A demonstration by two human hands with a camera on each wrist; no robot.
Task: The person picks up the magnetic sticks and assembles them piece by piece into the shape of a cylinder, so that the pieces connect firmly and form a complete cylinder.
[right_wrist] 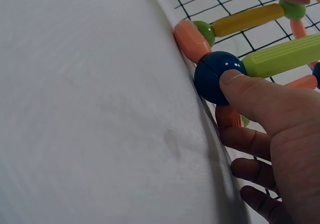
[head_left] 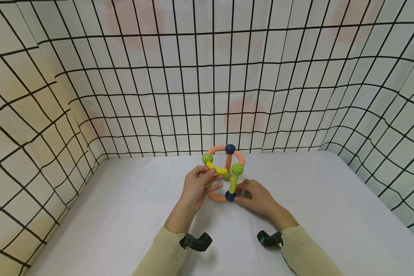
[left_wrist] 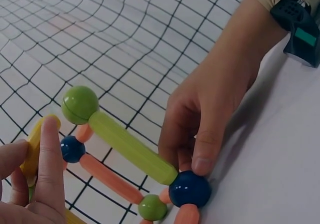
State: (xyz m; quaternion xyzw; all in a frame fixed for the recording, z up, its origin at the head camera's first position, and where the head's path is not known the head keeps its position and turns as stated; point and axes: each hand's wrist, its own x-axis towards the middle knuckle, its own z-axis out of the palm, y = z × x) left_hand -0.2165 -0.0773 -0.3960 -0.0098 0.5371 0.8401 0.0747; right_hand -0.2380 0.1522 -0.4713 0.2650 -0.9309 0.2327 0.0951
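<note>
A toy frame of coloured rods and balls stands on the table in front of both hands. My left hand [head_left: 197, 188] pinches a curved yellow rod [head_left: 218, 170] between thumb and fingers at the top left. One end of this rod meets a green ball [head_left: 207, 158]; its other end points toward the front green ball [head_left: 237, 169], with a small gap. That ball tops an upright lime rod [left_wrist: 132, 146]. At the foot of the lime rod, my right hand [head_left: 260, 197] grips the lower blue ball [right_wrist: 215, 78], thumb on the ball and fingers around the adjoining orange rod [right_wrist: 229, 116].
Another blue ball [head_left: 230, 149] joins curved orange rods at the frame's upper back. A straight yellow rod [right_wrist: 247, 20] stands upright on the left side. The white table [head_left: 124, 222] ends at a black wire grid [head_left: 165, 80] with white sheeting behind.
</note>
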